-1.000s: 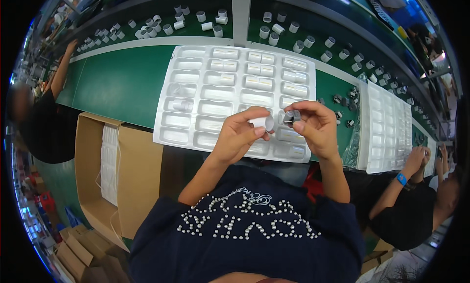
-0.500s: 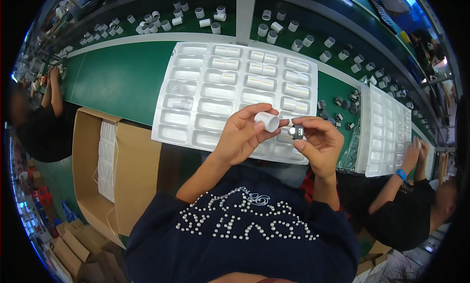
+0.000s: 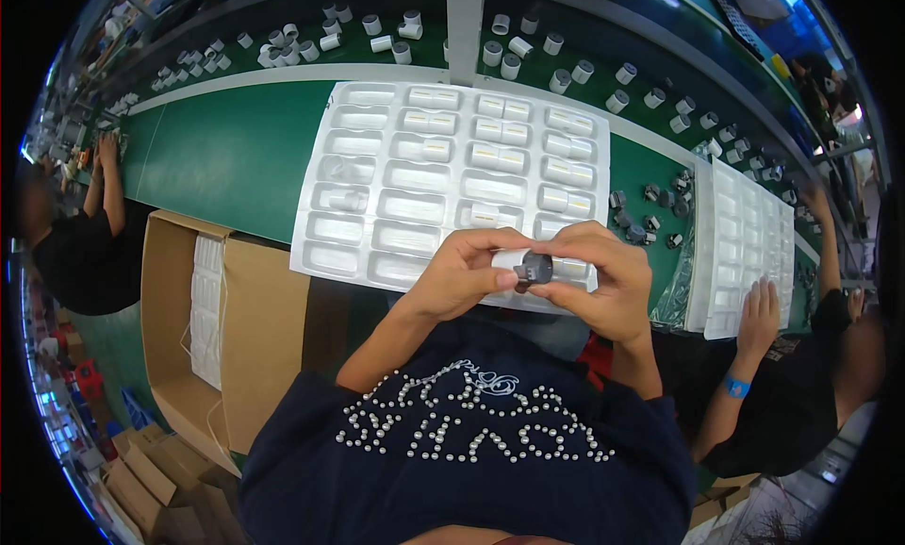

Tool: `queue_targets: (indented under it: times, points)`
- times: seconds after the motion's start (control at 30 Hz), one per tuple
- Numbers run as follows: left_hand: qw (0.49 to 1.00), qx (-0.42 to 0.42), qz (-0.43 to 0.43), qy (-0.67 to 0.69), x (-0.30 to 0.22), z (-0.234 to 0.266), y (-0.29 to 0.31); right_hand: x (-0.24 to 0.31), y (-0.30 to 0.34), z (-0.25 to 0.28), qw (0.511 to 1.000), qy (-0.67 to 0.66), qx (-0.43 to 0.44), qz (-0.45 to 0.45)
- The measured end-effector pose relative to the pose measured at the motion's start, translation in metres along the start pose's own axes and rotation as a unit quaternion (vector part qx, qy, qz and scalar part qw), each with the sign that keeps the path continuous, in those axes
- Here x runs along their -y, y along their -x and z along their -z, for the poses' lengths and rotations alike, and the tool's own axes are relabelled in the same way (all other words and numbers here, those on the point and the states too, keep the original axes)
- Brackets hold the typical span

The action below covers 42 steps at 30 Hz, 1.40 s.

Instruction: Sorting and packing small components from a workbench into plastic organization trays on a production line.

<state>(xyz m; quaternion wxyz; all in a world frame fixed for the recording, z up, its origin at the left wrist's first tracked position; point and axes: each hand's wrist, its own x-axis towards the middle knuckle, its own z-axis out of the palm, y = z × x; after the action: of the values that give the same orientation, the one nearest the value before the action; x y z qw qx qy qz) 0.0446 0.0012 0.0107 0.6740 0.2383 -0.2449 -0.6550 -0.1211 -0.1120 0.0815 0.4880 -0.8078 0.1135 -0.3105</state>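
Note:
My left hand (image 3: 458, 277) is closed around a short white cylinder (image 3: 507, 258), held level in front of my chest. At the cylinder's right end sits a dark grey plug-like piece (image 3: 538, 268), which my right hand (image 3: 611, 279) pinches between thumb and fingers. The two parts touch end to end; how deep the dark piece sits inside cannot be made out. Just beyond my hands lies a white moulded tray (image 3: 375, 154) with rows of oblong pockets. Several pockets hold white cylinders (image 3: 500, 130), mostly in pairs.
More dark pieces (image 3: 650, 194) lie right of the tray. Behind, green shelves carry many white cylinders (image 3: 510, 66). An open cardboard box (image 3: 269, 342) stands at left. Stacked trays (image 3: 745, 234) are at right beside a co-worker (image 3: 792, 394); another person (image 3: 80, 243) works at far left.
The dark piece has come from beside the white cylinder to its end, and my hands have closed together. The co-worker at right has spread their hands apart.

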Motion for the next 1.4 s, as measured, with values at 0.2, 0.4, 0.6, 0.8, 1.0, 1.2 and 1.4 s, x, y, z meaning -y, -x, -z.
queue_targets:
  times: [0.2,0.4,0.6,0.8,1.0,1.2,1.4]
  points:
    - [0.997,-0.036,0.066,0.027,0.003,0.014,-0.005,0.004,-0.001,0.005,0.993,0.117,0.018,0.011]
    - [0.992,0.016,0.125,0.013,-0.009,0.027,-0.014,0.005,0.001,0.0,0.994,0.108,0.02,-0.013]
    - [0.991,0.014,0.135,0.013,-0.006,0.03,-0.016,-0.002,0.003,-0.009,0.982,0.18,-0.028,0.05]
    - [0.983,-0.073,0.099,-0.135,0.004,-0.006,-0.009,-0.015,0.007,-0.013,0.979,0.2,-0.013,0.043]
    - [0.926,-0.092,0.076,-0.358,0.022,0.016,-0.013,-0.024,0.011,-0.024,0.975,0.217,0.044,0.007]
    - [0.826,-0.136,-0.092,-0.539,-0.013,-0.012,-0.013,-0.062,-0.035,0.025,0.954,0.286,-0.086,-0.015]
    - [0.643,0.002,-0.118,-0.756,-0.016,0.016,-0.006,-0.19,-0.087,0.143,0.885,0.394,-0.2,-0.146]
